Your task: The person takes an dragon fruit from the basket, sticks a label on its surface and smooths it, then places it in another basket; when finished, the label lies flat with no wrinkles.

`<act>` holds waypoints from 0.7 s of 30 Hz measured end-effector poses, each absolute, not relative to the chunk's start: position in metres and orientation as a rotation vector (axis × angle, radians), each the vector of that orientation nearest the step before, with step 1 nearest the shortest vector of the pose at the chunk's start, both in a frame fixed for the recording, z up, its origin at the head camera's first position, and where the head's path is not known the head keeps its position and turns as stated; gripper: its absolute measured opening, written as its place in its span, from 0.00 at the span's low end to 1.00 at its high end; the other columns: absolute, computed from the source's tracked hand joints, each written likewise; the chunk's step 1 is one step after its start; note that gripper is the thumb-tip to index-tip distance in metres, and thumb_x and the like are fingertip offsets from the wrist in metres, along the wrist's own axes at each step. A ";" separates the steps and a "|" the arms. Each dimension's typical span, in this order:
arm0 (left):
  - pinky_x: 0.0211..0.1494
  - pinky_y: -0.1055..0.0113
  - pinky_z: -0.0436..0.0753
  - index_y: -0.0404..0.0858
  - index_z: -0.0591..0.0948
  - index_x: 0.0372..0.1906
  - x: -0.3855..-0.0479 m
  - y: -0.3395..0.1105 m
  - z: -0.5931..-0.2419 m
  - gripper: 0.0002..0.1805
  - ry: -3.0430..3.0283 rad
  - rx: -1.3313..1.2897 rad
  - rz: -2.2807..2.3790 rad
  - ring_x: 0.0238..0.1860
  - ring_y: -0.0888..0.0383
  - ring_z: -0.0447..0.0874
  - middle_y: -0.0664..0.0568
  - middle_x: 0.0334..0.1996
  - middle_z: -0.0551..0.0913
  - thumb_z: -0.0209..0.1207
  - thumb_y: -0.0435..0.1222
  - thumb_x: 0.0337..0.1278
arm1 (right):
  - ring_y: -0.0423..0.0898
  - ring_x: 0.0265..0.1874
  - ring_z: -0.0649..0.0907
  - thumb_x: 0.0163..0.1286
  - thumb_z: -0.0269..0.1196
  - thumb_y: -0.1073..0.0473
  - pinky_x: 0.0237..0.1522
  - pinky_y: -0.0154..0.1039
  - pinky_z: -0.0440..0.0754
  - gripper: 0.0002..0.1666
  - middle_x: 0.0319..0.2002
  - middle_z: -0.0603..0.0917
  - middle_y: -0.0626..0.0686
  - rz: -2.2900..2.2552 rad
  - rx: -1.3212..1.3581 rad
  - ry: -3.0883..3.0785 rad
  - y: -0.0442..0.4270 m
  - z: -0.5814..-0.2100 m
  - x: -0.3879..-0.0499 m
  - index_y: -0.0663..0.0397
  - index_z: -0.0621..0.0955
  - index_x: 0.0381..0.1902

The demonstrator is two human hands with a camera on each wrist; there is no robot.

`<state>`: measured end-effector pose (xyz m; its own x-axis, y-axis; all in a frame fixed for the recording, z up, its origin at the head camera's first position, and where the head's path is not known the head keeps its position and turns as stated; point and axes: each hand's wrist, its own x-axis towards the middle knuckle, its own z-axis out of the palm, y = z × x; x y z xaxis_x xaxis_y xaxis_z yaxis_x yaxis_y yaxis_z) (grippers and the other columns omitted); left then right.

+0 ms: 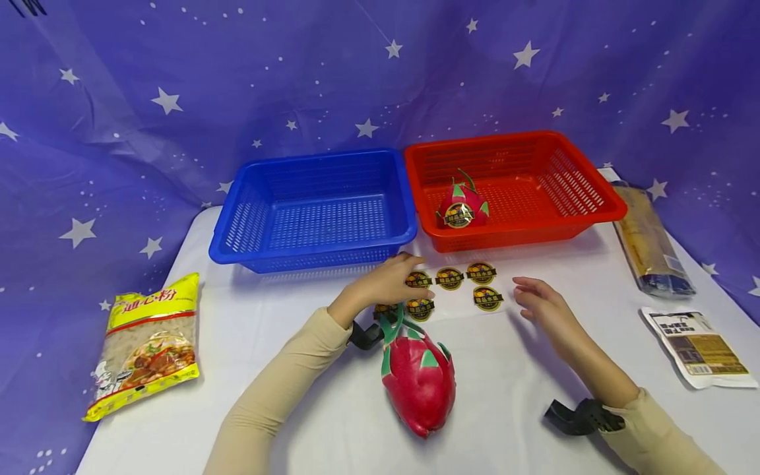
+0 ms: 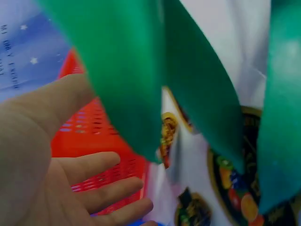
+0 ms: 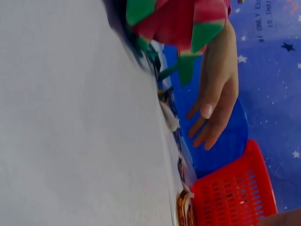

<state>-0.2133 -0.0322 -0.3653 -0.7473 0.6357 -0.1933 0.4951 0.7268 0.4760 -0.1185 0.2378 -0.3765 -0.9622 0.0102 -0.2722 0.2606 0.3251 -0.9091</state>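
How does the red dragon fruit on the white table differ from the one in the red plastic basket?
The red dragon fruit in the red plastic basket bears a round black-and-gold sticker; the red dragon fruit on the white table shows none. In the head view, the basket's fruit is partly hidden; the table's fruit shows its whole body. Both have green-tipped scales.

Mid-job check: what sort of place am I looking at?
Likely a staged tabletop workspace: a starry purple backdrop hangs behind a white table, with round stickers laid out on it.
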 end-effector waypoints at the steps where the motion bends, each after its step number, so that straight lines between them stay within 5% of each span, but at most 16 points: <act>1: 0.66 0.56 0.64 0.39 0.60 0.67 -0.215 -0.029 -0.368 0.42 2.582 0.884 0.558 0.65 0.50 0.62 0.44 0.64 0.65 0.58 0.56 0.50 | 0.47 0.57 0.68 0.72 0.42 0.51 0.59 0.44 0.69 0.32 0.64 0.60 0.64 -1.684 0.250 2.368 0.239 -0.377 -0.120 0.65 0.55 0.66; 7: 0.66 0.55 0.63 0.39 0.57 0.68 -0.220 -0.014 -0.375 0.49 2.576 0.890 0.476 0.65 0.49 0.61 0.43 0.64 0.62 0.63 0.57 0.42 | 0.33 0.47 0.73 0.71 0.44 0.51 0.47 0.27 0.73 0.32 0.64 0.60 0.65 -1.654 0.264 2.350 0.240 -0.379 -0.131 0.64 0.56 0.66; 15: 0.63 0.53 0.66 0.45 0.58 0.68 -0.219 -0.001 -0.383 0.55 2.675 0.887 0.290 0.62 0.46 0.61 0.46 0.58 0.65 0.67 0.60 0.30 | 0.48 0.52 0.71 0.70 0.45 0.52 0.44 0.28 0.74 0.32 0.64 0.61 0.64 -1.644 0.276 2.330 0.234 -0.383 -0.139 0.63 0.55 0.66; 21: 0.65 0.51 0.62 0.48 0.57 0.68 -0.220 0.004 -0.383 0.57 2.686 0.838 0.304 0.66 0.43 0.56 0.44 0.60 0.62 0.69 0.59 0.26 | 0.32 0.37 0.74 0.69 0.48 0.56 0.38 0.29 0.76 0.31 0.52 0.70 0.58 -1.715 0.262 2.348 0.231 -0.387 -0.140 0.65 0.57 0.65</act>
<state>-0.2198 0.0045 -0.3830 -0.7809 0.5813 -0.2288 0.5154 0.8065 0.2897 -0.1401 0.2314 -0.3868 -0.9596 0.0132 -0.2811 0.2718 0.3023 -0.9136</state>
